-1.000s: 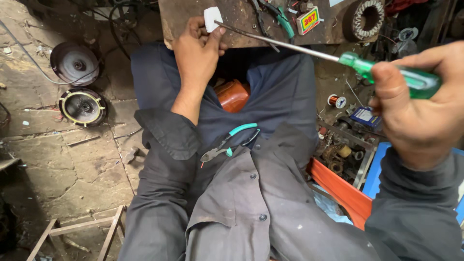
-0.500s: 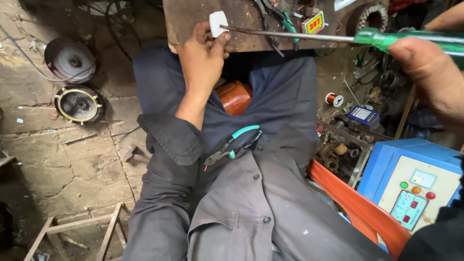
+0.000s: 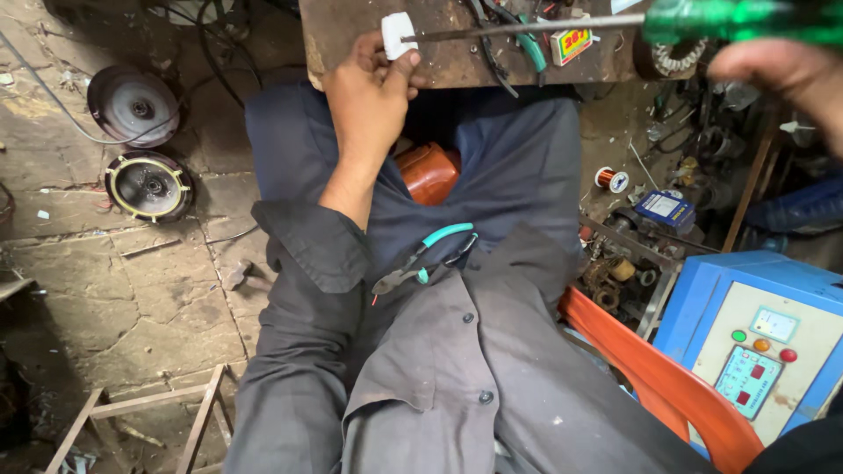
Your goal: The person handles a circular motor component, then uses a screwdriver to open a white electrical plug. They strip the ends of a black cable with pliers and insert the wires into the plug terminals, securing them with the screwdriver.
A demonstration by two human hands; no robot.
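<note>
The left hand [image 3: 369,96] pinches a small white plug [image 3: 398,35] at the near edge of the wooden bench [image 3: 351,35] — far centre. The right hand [image 3: 786,75], far right, grips a green-handled screwdriver [image 3: 615,22] — its tip touches the plug.

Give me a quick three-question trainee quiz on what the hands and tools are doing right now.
1. True or false: the left hand pinches a small white part at the edge of the wooden bench.
2. What meets the white part? A) the pliers B) the screwdriver tip C) the copper wire spool
3. Where do the teal-handled pliers lie?

Key
1. True.
2. B: the green-handled screwdriver, held by the right hand, reaches it; the copper wire spool sits on the floor.
3. On the person's lap, untouched.
</note>
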